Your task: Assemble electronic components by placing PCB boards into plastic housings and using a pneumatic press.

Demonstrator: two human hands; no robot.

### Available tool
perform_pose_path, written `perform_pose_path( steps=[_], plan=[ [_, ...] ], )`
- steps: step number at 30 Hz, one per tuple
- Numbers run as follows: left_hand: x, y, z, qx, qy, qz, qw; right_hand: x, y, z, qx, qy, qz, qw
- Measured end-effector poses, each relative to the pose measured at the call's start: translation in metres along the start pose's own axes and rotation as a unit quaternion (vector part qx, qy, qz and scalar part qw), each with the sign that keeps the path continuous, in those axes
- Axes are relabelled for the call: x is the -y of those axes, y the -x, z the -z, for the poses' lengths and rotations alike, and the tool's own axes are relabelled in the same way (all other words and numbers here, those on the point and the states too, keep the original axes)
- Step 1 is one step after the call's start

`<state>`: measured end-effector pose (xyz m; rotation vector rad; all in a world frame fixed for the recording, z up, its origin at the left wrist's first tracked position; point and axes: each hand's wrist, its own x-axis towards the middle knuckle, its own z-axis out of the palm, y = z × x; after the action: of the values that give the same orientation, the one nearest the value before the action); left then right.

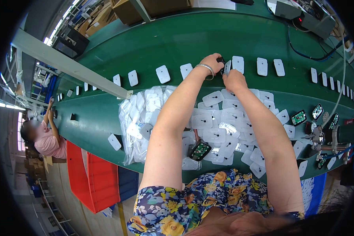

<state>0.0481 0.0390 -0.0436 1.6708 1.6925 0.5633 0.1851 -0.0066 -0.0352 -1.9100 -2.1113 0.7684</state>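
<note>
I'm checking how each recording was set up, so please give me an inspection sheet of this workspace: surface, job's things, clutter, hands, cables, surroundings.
Surface: green table, with a row of white pieces along its far part.
Job's things: dark part and tilted pale plate, close together; details too small to tell.
Clutter: loose pile of white plates, clear plastic bag, green circuit board.
Hands: left hand holds the dark part; right hand holds the tilted pale plate.
Cables: dark cable, upper right.
Surroundings: red bin; another person at left.
</note>
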Motion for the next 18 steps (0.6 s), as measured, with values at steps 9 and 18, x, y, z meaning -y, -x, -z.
perform_pose_path(
  steps=[9, 18],
  plan=[
    [0.018, 0.009, 0.017, 0.023, 0.251, 0.067, 0.965, 0.026, 0.003, -0.019, -0.017, 0.041, 0.094, 0.995],
    [-0.009, 0.064, 0.018, -0.013, 0.384, 0.083, 0.92, 0.022, 0.047, 0.026, -0.051, 0.005, 0.153, 0.987]
  ],
)
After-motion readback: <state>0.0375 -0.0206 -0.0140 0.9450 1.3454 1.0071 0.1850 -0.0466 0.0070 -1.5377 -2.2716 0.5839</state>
